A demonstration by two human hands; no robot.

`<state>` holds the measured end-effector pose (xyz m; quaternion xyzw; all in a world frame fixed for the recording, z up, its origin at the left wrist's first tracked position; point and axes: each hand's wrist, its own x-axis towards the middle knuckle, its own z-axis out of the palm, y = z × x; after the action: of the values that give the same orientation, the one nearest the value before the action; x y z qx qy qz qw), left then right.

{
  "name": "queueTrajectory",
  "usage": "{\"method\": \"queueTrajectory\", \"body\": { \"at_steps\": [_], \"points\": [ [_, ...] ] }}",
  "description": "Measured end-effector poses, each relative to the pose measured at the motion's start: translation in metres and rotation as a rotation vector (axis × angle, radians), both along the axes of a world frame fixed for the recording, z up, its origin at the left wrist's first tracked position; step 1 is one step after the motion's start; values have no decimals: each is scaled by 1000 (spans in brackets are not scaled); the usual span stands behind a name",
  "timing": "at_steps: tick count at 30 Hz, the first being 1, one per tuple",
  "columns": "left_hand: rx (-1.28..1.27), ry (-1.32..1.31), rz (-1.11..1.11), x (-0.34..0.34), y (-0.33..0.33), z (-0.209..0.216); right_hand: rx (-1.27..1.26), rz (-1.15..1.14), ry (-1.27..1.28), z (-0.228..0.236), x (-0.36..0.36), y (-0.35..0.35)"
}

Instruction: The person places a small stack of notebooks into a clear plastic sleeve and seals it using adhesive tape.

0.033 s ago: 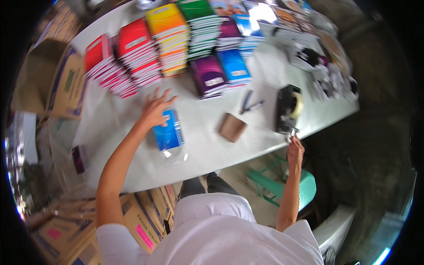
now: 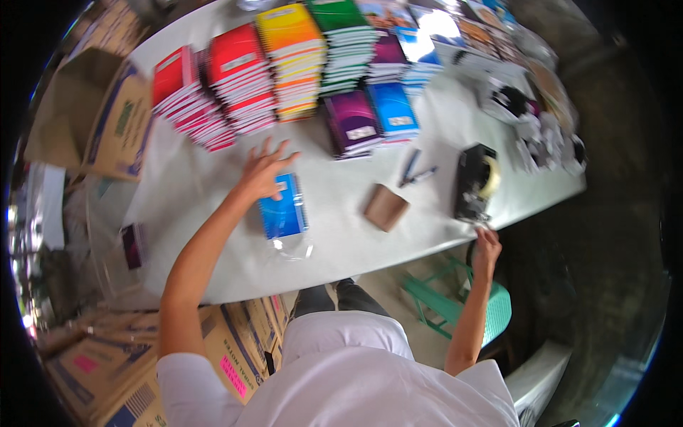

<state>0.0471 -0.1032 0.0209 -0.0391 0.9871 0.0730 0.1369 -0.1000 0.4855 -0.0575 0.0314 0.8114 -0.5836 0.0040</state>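
Note:
My left hand, fingers spread, rests its thumb on the upper edge of a small blue spiral notebook. Clear plastic film sticks out past the notebook's near edge. At the table's right front edge, my right hand has its fingertips pinched together just off the near end of a black tape dispenser. What they pinch looks like the end of the tape, though it is small and blurred. A roll of pale tape sits in the dispenser.
Stacks of red, yellow, green, purple and blue notebooks line the far side. A brown block and pens lie mid-table. An open carton stands left, a green stool below, wrapped bundles at right.
The whole view has shifted slightly to the right. My right hand has drawn a little away from the dispenser's end, toward me. The left hand stays at the blue notebook.

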Motion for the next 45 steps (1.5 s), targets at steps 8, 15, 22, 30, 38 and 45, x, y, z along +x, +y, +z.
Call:
{"method": "queueTrajectory", "body": {
  "at_steps": [8, 15, 22, 30, 38, 45],
  "points": [
    [125, -26, 81, 14, -16, -9, 334, 619, -100, 99, 11, -204],
    [211, 27, 66, 5, -20, -21, 387, 1415, -266, 74, 74, -447],
    [232, -20, 18, 9, -29, -25, 1068, 1246, 83, 74, 104, -483],
    [327, -8, 177, 26, -36, -12, 1295, 1316, -94, 81, 86, -466],
    [158, 498, 737, 111, 35, -93, 247, 899, 18, -11, 118, -422],
    [1426, 693, 750, 136, 53, -52, -288, 1058, -105, 70, 131, -411]
  ]
}}
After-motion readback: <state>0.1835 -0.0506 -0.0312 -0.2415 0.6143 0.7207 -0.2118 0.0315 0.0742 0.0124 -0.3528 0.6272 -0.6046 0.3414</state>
